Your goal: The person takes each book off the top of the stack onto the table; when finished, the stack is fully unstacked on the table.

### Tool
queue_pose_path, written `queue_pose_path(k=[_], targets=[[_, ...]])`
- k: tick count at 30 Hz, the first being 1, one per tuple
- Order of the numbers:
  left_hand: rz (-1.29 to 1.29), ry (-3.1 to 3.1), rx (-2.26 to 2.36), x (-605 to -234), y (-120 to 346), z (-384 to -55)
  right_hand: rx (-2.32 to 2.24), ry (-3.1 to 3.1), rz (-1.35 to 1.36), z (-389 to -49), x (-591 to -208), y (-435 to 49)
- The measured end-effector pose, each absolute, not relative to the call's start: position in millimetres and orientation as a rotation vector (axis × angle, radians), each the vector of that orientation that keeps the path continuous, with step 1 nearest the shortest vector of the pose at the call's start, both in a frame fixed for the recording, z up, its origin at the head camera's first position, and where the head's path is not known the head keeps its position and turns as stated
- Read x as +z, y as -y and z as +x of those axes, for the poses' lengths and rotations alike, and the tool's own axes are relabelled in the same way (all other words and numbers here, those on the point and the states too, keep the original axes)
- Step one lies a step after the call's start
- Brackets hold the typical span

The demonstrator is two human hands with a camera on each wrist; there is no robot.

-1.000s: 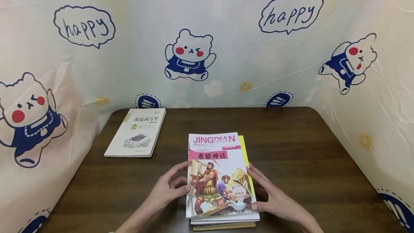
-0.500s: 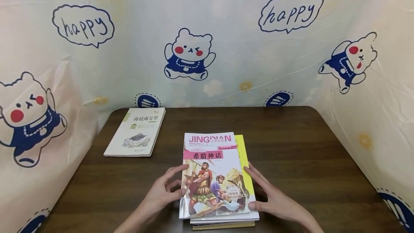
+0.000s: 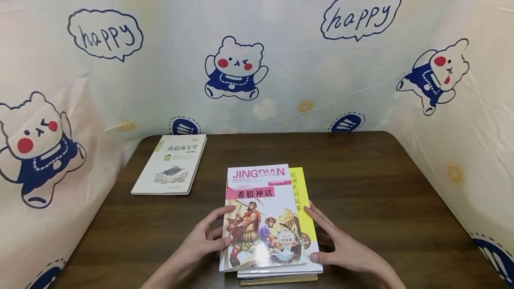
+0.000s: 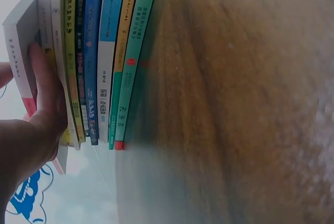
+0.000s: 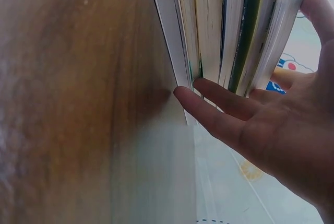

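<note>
A paperback book (image 3: pixel 253 217) with a pink heading and a painted warrior lies on top of a tall stack. It juts out left of the yellow book (image 3: pixel 302 191) below it. My left hand (image 3: pixel 205 235) grips the top book by its left edge; in the left wrist view a finger reaches under its raised spine. Along the stack's right side rests my right hand (image 3: pixel 341 246), thumb at the near right corner and fingers spread. In the right wrist view its extended fingers touch the page edges of the lower books (image 5: pixel 209 36). Several coloured spines (image 4: pixel 91 62) show in the left wrist view.
A single white book (image 3: pixel 170 164) lies at the back left of the dark wooden table (image 3: pixel 361 182). A pale cloth (image 3: pixel 289 57) with printed bears hangs behind the table and along both sides.
The top book has slid left with my left hand, baring more of the yellow book's cover. My right hand has stayed by the stack's right side.
</note>
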State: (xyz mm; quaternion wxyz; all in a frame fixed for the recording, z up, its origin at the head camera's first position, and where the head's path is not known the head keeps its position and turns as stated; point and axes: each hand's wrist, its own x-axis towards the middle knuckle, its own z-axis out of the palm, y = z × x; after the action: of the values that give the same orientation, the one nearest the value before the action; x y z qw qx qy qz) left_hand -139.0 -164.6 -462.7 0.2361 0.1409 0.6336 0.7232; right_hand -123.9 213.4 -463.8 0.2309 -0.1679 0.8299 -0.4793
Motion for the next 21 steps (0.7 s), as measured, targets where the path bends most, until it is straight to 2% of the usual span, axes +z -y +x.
queue_pose_path(k=[21], targets=[[0.479,-1.751,1.986,-455.0,174.4,-142.6,-1.344,-2.275,-0.475,-121.2,-465.2,-213.2]])
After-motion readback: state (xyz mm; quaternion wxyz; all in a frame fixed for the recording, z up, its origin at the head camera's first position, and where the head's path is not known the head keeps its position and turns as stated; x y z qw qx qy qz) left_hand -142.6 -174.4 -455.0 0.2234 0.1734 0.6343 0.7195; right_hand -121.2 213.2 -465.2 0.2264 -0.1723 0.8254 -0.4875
